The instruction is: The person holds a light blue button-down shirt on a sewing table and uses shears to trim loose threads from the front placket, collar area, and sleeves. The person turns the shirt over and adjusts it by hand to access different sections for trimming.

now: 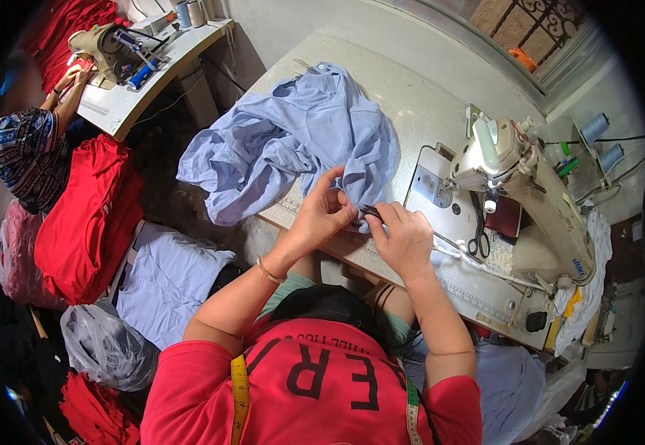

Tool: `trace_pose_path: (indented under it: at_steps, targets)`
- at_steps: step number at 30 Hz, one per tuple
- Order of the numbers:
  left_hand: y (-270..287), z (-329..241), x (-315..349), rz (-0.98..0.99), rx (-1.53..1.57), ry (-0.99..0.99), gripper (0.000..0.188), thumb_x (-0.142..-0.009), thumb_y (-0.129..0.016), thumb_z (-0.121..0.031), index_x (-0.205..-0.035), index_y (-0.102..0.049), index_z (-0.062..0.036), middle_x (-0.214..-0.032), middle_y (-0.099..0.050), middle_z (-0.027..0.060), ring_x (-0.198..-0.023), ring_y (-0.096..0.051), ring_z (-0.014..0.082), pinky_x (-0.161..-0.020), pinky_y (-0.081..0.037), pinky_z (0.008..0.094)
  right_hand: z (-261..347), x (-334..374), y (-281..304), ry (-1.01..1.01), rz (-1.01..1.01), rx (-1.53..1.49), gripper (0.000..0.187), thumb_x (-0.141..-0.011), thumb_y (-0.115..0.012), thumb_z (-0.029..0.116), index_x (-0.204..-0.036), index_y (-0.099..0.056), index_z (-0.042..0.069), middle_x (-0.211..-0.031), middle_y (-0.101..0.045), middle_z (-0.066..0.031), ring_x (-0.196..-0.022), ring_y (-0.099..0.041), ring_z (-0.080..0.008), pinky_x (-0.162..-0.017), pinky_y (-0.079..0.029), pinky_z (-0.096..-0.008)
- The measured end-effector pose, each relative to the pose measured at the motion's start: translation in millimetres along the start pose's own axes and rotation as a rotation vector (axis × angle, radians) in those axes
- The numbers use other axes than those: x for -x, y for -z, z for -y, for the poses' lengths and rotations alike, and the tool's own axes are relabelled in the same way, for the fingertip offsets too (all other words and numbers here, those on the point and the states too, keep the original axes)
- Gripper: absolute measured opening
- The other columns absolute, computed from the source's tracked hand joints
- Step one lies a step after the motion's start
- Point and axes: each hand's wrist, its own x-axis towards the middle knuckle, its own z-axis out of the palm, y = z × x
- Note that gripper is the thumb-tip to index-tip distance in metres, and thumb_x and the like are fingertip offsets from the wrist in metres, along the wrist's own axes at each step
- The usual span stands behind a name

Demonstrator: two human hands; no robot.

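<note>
A crumpled light blue shirt [300, 133] lies on the sewing table [426, 104], its near end hanging over the front edge. My left hand [321, 216] pinches that near end of the cloth between thumb and fingers, close to the table edge. Just right of it, my right hand [405, 239] is closed around a small dark tool [371, 212] that looks like thread snips. The tool's tip meets the cloth beside my left fingertips. Most of the tool is hidden by my right fingers, so its blades cannot be made out.
Right of my hands stands a white sewing machine [500, 156]; black scissors [478, 231] and a dark red block [503, 216] lie by it. Blue thread spools [595, 127] sit behind. At left are red garments [89, 222], folded blue cloth [163, 282] and a co-worker [33, 141] at another machine.
</note>
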Motion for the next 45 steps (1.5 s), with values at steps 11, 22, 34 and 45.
trace_pose_path:
  at_steps: [11,22,34,45]
  targets:
    - [4.3,-1.9,-0.2,0.048,0.065,0.014,0.067,-0.083,-0.063,0.002,-0.138,-0.026,0.0008,-0.080,-0.055,0.0019,-0.073,-0.055,0.0084,-0.065,-0.045,0.0211,-6.4,4.2,-9.2,-0.122,0.036,-0.249,0.019,-0.080,-0.064,0.026,-0.088,-0.060,0.009,-0.077,-0.064,-0.0066,-0.060,-0.059,-0.0296,-0.056,-0.044,-0.0383]
    - [6.9,-0.4,-0.8,0.051,0.074,0.011,0.060,-0.084,-0.059,0.005,-0.135,-0.029,0.0001,-0.078,-0.054,0.0026,-0.070,-0.055,0.0090,-0.063,-0.050,0.0229,-5.0,2.9,-9.6,0.080,-0.037,0.024,0.017,-0.081,-0.063,0.027,-0.086,-0.057,0.012,-0.069,-0.054,-0.0021,-0.057,-0.055,-0.0205,-0.052,-0.040,-0.0339]
    - [4.9,1.5,-2.9,0.051,0.064,0.022,0.065,-0.082,-0.063,0.004,-0.137,-0.029,0.0008,-0.079,-0.052,-0.0002,-0.072,-0.052,0.0066,-0.063,-0.043,0.0197,-6.3,4.3,-12.4,0.083,-0.028,0.080,0.013,-0.081,-0.062,0.024,-0.087,-0.057,0.013,-0.070,-0.054,-0.0012,-0.058,-0.056,-0.0196,-0.053,-0.041,-0.0339]
    - [8.0,-25.3,4.8,-0.004,-0.126,-0.028,0.057,-0.082,-0.056,0.005,-0.134,-0.031,-0.0012,-0.074,-0.048,0.0004,-0.069,-0.050,0.0067,-0.060,-0.044,0.0230,-64.7,48.4,20.3,-0.361,0.238,0.432,0.033,-0.083,-0.056,0.009,-0.116,-0.055,0.009,-0.107,-0.056,-0.0125,-0.091,-0.057,-0.0300,-0.080,-0.044,-0.0420]
